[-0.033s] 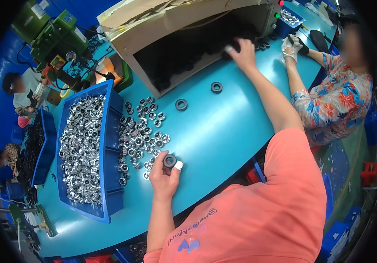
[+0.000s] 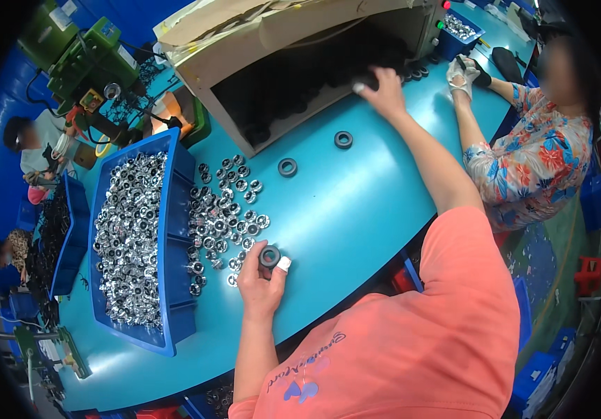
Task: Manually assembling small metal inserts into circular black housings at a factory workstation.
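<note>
My left hand (image 2: pixel 261 288) is closed over the near part of the teal table, pinching a small black tyre-like ring (image 2: pixel 269 256) between fingers and a white-wrapped thumb. Just left of it lie scattered shiny silver wheel hubs (image 2: pixel 225 222) with dark centres. My right hand (image 2: pixel 387 96) reaches to the front edge of a pale box (image 2: pixel 220 115) whose dark inside holds a heap of black rings. A white covering shows on its thumb tip. Whether its fingers hold a ring is lost against the dark heap. Two loose black rings (image 2: pixel 287 167) lie between my hands.
A blue bin (image 2: pixel 180 279) full of silver hubs stands at left on the teal table (image 2: pixel 356 202). Behind it sits a green machine (image 2: pixel 105 56). A co-worker in a floral shirt (image 2: pixel 545 157) is at right, near another blue bin (image 2: pixel 454 49). More people are at far left.
My right hand has shifted slightly toward me at the box's front edge. My left hand keeps its hold on the black ring, almost unmoved.
</note>
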Motion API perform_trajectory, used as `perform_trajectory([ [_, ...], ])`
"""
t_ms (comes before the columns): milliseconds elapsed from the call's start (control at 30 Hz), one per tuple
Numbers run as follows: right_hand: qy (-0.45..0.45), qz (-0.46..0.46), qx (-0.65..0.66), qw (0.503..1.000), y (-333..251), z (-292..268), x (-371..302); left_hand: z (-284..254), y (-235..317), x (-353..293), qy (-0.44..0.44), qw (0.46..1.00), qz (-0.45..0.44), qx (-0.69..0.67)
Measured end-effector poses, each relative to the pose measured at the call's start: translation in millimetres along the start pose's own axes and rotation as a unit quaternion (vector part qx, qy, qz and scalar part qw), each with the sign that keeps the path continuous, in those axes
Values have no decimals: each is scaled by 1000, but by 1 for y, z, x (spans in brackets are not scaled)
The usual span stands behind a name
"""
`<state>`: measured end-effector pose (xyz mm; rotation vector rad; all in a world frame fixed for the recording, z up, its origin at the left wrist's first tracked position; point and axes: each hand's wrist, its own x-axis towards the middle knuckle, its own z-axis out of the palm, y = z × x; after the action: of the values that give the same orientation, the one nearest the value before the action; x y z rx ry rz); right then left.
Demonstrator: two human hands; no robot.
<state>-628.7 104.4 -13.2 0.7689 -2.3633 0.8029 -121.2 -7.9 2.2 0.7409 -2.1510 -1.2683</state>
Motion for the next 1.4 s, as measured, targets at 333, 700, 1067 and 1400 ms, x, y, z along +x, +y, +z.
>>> perform_trajectory([
  [333,-250,3,-4,968,-10,-11,53,-2,7,3,7,1000,-2,-18],
  [700,-125,101,-104,981,51,-1,41,1,-2,1,8,1000,-2,-5],
  [1067,-92,58,-36,993,48,5,46,1,6,4,5,1000,-15,-3],
  [1400,-13,174,402,899,58,9,139,2,5,6,9,1000,-13,-16],
])
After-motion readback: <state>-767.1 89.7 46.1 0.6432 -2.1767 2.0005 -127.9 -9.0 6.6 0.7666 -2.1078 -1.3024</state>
